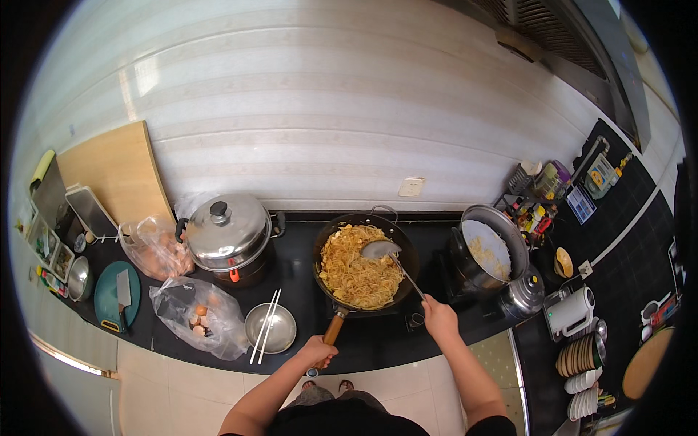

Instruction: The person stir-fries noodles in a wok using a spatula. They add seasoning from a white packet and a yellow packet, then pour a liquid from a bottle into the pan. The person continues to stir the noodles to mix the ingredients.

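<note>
My left hand (319, 351) grips the wooden handle (334, 329) of a dark wok (410, 272) on the stove. Fried noodles (354, 275) mixed with yellow egg bits fill much of the wok. In my right hand (440, 319) is the handle of a metal wok spatula (380, 249), whose broad head rests on the noodles at the upper right. Left of the wok handle, a steel bowl (283, 329) stands on the counter with a pair of white chopsticks (266, 327) laid across it.
A lidded steamer pot (226, 234) stands left, near a plastic bag with eggshells (199, 321). A cleaver (124, 291) lies on a green cutting board (103, 294). To the right are an open steamer pot (485, 245), a lidded steel pot (523, 294) and a white electric kettle (570, 310). A range hood (556, 43) hangs above.
</note>
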### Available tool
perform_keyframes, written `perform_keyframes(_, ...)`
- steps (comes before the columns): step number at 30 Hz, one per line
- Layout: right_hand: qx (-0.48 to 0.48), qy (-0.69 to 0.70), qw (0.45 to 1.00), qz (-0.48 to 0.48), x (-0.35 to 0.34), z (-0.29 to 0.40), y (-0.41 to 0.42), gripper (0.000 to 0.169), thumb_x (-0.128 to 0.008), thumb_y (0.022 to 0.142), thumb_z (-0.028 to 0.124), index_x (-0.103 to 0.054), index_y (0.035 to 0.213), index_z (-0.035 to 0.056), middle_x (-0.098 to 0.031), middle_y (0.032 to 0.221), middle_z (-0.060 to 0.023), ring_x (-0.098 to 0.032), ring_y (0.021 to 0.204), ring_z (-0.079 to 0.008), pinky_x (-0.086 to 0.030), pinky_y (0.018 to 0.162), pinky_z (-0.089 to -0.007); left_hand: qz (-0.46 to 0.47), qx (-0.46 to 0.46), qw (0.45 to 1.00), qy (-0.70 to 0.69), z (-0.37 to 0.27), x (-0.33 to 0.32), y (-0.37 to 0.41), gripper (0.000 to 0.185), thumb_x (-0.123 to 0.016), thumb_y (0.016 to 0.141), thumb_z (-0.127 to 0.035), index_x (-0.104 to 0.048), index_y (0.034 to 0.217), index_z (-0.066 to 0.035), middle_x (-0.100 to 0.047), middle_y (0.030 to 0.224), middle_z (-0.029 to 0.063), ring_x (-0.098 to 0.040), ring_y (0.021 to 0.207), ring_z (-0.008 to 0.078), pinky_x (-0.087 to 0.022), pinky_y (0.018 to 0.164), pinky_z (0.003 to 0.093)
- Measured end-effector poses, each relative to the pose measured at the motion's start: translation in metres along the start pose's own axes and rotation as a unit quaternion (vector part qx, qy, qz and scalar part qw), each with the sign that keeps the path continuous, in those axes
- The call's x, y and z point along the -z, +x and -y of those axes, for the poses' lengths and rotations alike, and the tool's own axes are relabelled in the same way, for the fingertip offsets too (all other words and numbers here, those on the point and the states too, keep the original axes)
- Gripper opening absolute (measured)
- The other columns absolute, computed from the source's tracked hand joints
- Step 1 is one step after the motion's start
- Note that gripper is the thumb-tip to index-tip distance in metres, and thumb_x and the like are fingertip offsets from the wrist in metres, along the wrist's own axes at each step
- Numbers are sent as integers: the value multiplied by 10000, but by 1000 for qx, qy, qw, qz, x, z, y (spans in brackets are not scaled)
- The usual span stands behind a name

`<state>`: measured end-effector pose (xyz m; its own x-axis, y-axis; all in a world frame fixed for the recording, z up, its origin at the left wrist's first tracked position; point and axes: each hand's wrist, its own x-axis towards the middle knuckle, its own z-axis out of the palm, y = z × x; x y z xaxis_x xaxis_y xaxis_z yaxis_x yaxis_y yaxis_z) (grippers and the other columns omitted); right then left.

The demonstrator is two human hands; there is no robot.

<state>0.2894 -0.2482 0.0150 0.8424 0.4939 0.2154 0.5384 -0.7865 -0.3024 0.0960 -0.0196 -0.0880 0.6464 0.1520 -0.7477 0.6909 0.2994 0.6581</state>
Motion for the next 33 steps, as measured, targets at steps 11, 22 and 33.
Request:
perform_keyframes(11, -33, 71, 996, 37, 19, 6, -28, 273, -537, 875, 259, -647, 1038, 70, -631, 831, -206, -618, 761, -365, -503, 671, -434, 2, -3, 1000, 5, 2, 1, -2, 207, -654, 733, -44, -481, 846, -28, -489, 599, 34, -484, 462, 136, -438, 425, 311)
perform_keyframes(22, -1, 191, 981, -19, -7, -8, -15, 293, -544, 881, 218, -614, 1070, 5, -635, 803, -220, -649, 725, -310, -492, 663, -334, -1, -1, 1000, -1, 2, 3, -2, 187, -658, 732, -46, -491, 816, -32, -485, 588, 30, -480, 457, 136, -431, 413, 312)
perform_keyframes(33, -139, 356, 915, 131, -61, 6, 8, 267, -527, 910, 229, -643, 1060, 42, -529, 574, -20, -485, 489, -84, -379, 456, -238, -7, 2, 1000, -18, 1, 5, -3, 189, -658, 735, -43, -495, 830, -33, -494, 605, 32, -478, 457, 133, -435, 418, 308)
